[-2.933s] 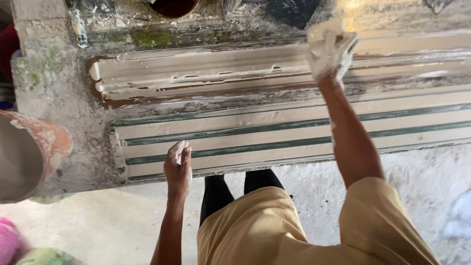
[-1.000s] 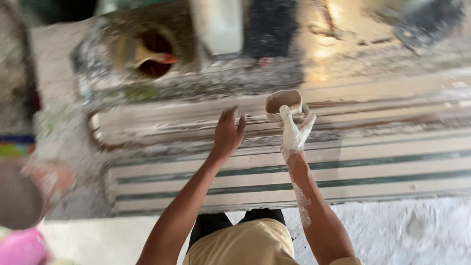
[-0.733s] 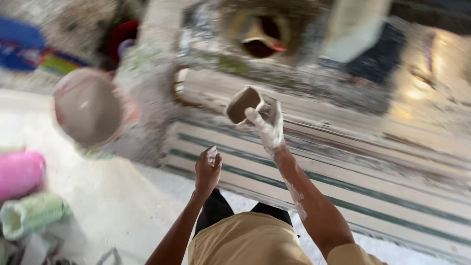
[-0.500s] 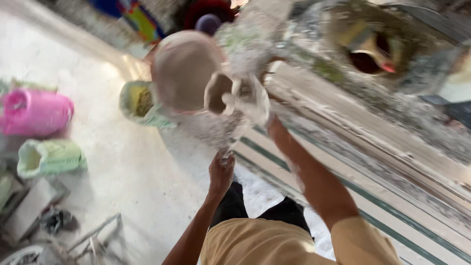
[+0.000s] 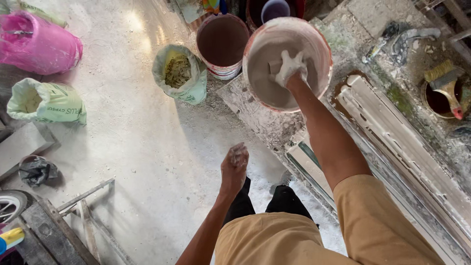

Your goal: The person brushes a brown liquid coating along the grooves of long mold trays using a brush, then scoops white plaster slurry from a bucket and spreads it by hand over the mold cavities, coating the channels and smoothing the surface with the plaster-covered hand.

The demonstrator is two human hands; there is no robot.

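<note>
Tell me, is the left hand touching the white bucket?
Apart. The head view shows the left hand hanging over bare floor, well below the white bucket; only the right hand is inside that bucket.

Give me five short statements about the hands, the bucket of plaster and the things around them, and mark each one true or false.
1. The right hand is inside the plaster bucket, its grip on a small cup. True.
2. The left hand holds a brush. False: it is empty, hanging over the floor.
3. A brush rests in a round container at the right. True.
4. The pink bucket stands upright beside the moulding. False: it lies on its side at far left.
5. An open green sack sits left of the plaster bucket. True.
</note>
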